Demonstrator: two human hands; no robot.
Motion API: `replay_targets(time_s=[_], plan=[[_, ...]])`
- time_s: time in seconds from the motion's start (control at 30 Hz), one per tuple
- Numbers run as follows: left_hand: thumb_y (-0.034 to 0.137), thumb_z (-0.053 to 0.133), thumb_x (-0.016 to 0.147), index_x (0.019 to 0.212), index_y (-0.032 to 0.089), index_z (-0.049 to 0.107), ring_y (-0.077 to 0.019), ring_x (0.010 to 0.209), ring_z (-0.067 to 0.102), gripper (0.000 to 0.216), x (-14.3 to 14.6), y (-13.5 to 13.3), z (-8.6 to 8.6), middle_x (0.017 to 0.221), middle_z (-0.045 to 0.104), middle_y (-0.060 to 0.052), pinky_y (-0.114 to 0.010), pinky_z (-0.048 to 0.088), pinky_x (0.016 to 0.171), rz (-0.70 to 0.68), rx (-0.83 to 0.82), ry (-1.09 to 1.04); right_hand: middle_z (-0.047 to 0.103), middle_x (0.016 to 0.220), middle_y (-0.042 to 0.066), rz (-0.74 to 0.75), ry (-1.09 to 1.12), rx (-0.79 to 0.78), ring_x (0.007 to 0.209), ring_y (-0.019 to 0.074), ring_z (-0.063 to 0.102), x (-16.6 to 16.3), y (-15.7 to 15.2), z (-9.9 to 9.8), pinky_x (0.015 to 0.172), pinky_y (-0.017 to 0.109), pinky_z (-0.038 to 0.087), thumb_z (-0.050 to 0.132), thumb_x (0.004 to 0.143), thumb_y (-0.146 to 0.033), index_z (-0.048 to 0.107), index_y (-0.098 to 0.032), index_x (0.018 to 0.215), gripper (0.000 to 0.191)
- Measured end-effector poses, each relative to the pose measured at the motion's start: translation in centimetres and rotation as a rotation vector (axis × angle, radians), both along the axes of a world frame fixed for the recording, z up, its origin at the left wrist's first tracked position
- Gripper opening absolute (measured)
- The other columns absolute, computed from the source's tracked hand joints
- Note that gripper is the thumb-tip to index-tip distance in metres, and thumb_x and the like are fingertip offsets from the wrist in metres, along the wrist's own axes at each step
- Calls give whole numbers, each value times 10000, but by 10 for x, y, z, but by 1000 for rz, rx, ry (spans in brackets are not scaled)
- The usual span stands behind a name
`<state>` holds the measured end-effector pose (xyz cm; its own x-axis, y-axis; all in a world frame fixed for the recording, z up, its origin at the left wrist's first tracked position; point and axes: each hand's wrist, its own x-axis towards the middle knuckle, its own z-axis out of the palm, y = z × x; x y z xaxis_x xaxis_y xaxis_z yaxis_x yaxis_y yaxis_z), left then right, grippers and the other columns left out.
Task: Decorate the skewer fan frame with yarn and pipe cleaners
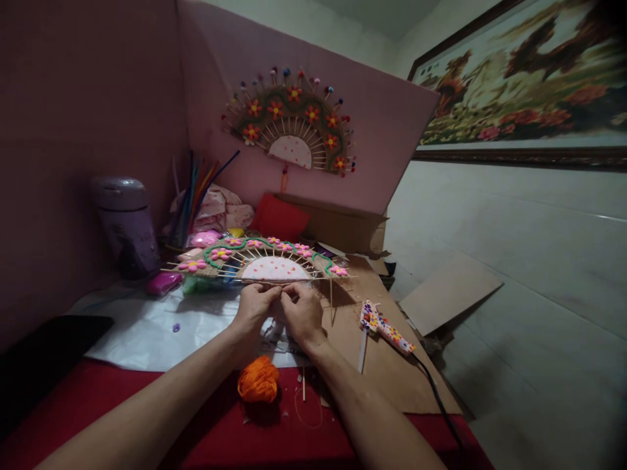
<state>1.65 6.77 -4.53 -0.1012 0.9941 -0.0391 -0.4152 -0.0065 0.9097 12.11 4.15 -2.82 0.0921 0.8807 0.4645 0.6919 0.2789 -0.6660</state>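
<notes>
A craft fan [275, 269] with pink clay flowers, a green wavy line, thin wooden sticks and a white half-circle with red dots is tilted up before me. My left hand [255, 305] pinches at the middle of its straight lower edge. Right beside it, my right hand [304, 312] has thumb and fingers closed at the same edge, the two hands almost touching. Any small piece between the fingertips is hidden. Below the hands, an orange yarn ball [258, 380] sits on the red cloth [206, 418], near a thin wooden stick [304, 385].
A flower-patterned glue gun [392, 333] lies on cardboard [386, 378] at right, its black cord trailing forward. White sheeting [142, 326] covers the left. A purple tumbler [127, 228] and pipe cleaners [198, 196] stand behind. A finished-looking fan [291, 124] hangs on the pink board.
</notes>
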Motion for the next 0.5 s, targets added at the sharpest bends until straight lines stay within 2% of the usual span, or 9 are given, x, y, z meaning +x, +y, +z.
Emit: replay_targets(time_s=[0.23, 0.37, 0.5], plan=[[250, 785, 450, 687, 77, 656, -164, 538, 597, 321, 1, -6, 7, 628, 667, -76, -260, 442, 519, 36, -3, -42, 632, 901, 13, 14, -299, 203, 776, 139, 575, 6, -6, 9, 662, 232, 371, 462, 836, -214, 617, -230, 899, 168], [231, 795, 422, 661, 79, 658, -151, 546, 595, 315, 2, -7, 9, 622, 667, -70, -250, 445, 539, 43, -3, -85, 594, 912, 21, -40, -495, 189, 734, 142, 560, 6, -4, 12, 582, 240, 342, 466, 840, -240, 601, -236, 929, 162], [218, 789, 443, 681, 78, 670, -160, 578, 608, 300, 2, -5, 6, 656, 681, -79, -259, 460, 570, 18, 26, -97, 581, 943, 38, -49, -548, 195, 778, 154, 561, 6, 0, 14, 580, 243, 335, 457, 857, -260, 591, -224, 931, 158]])
